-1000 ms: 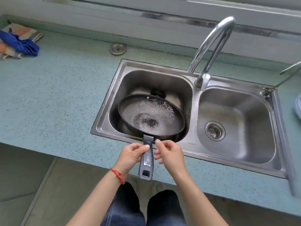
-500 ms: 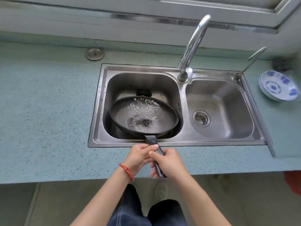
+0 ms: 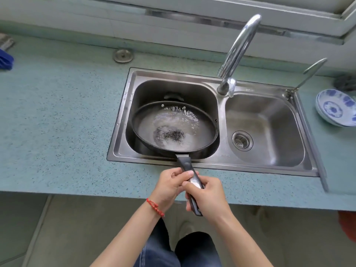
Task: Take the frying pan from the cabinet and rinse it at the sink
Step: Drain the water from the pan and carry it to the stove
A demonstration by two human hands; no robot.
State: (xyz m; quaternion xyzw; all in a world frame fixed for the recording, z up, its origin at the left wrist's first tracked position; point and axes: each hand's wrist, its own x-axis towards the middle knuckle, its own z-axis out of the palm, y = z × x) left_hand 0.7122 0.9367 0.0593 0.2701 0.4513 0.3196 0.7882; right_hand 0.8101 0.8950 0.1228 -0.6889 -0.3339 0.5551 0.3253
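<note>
Spreading out ahead of the fingers, the speckled blue-green table (image 3: 57, 120) carries a steel double sink (image 3: 212, 164), and the frying pan (image 3: 174, 128) sits tilted in its left basin, likely so that the shallow water and the dark specks in it stay over the drain side and not the table. Its handle (image 3: 187, 166) sticks out over the sink's front rim toward the person, which puts it in easy reach. The right hand (image 3: 209, 197) is curled round the handle's near end; the left hand (image 3: 169, 185), just beside it, pinches the handle further up, probably to steady the pan. Beyond the fingers and to their right the tap (image 3: 238, 49) arches over the divider, no stream visible. Far right lies a blue-and-white dish (image 3: 336, 107); far left a blue cloth (image 3: 5, 60); a round metal cap (image 3: 123, 55) sits behind the sink. Nothing blocks the pan.
</note>
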